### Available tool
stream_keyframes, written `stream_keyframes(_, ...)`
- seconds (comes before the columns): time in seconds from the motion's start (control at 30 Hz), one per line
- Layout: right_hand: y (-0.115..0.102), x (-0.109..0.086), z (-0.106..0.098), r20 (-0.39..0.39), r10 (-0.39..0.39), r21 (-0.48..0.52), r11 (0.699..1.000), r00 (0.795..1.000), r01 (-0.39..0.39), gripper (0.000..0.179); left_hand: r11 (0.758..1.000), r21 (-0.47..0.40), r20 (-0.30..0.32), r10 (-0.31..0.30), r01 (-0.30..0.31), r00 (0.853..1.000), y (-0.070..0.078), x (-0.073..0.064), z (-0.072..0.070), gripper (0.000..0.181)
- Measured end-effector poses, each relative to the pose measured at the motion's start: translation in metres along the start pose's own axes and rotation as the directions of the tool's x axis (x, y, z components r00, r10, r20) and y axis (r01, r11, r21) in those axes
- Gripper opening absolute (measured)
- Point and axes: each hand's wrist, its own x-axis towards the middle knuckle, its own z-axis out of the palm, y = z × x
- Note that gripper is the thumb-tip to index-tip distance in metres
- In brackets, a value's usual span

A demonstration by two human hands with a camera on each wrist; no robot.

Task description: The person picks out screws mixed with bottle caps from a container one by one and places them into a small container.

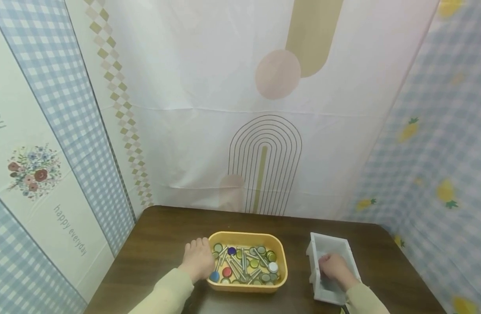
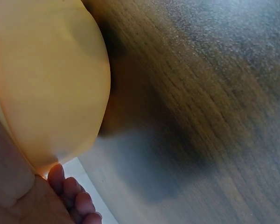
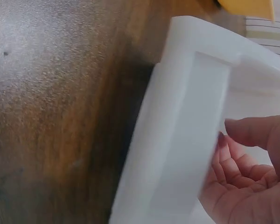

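In the head view a yellow plastic tub [image 1: 280, 285] holds metal bolts [image 1: 244, 263] and many round bottle caps, among them a red cap [image 1: 226, 272] and a white cap [image 1: 273, 267]. My left hand [image 1: 199, 258] grips the tub's left rim. Seen from the left wrist, curled fingers [image 2: 71, 189] lie against the outside of the tub. To the right stands a white rectangular bin [image 1: 315, 240], with my right hand [image 1: 334, 266] inside it. The right wrist view shows curled fingers and a thumb [image 3: 249, 131] near the index fingertip, nothing visible between them. The bin's wall hides part of the fingers.
Both containers stand on a dark brown wooden table [image 1: 173, 224]. A white cloth [image 1: 185, 152] with printed shapes hangs behind its far edge. Checked cloths hang on the left and the right.
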Motion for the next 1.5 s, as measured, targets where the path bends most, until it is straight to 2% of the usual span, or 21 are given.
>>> stream_keyframes(0.1,-0.008,-0.001,-0.006,0.001,0.005,-0.011,1.0,1.0,-0.005,0.016,1.0,-0.006,-0.001,-0.002,0.002,1.0,-0.002,-0.001,0.0,0.03)
stream_keyframes(0.23,-0.019,-0.001,-0.019,0.019,0.034,0.07,0.997,0.999,-0.035,0.014,1.0,-0.012,0.006,-0.001,0.001,1.0,-0.004,-0.002,0.0,0.028)
stream_keyframes(0.33,-0.032,-0.002,-0.03,0.014,0.054,0.146,0.988,0.998,-0.056,0.022,1.0,-0.018,0.01,0.001,-0.001,1.0,-0.006,-0.002,0.001,0.027)
stream_keyframes(0.53,-0.063,-0.007,-0.036,0.016,-0.007,0.202,0.979,1.0,0.003,0.032,1.0,-0.009,0.001,-0.004,0.004,1.0,-0.009,-0.001,0.006,0.028)
stream_keyframes(0.8,-0.094,-0.013,-0.016,0.021,-0.081,0.22,0.973,0.997,0.074,0.032,1.0,-0.023,-0.002,-0.006,0.006,1.0,-0.009,-0.002,0.009,0.029)
stream_keyframes(1.1,-0.118,-0.013,0.014,0.0,-0.094,0.193,0.977,0.996,0.093,0.028,0.999,-0.031,0.002,0.011,-0.011,1.0,-0.003,-0.004,0.004,0.028)
stream_keyframes(1.33,-0.14,-0.014,0.041,0.073,-0.174,0.133,0.978,0.982,0.164,0.036,0.999,-0.04,0.019,0.003,-0.002,1.0,0.0,-0.004,-0.002,0.028)
stream_keyframes(1.5,-0.149,-0.012,0.057,0.12,-0.182,0.065,0.982,0.976,0.176,0.038,1.0,-0.031,0.02,-0.002,0.003,1.0,0.001,-0.003,-0.004,0.029)
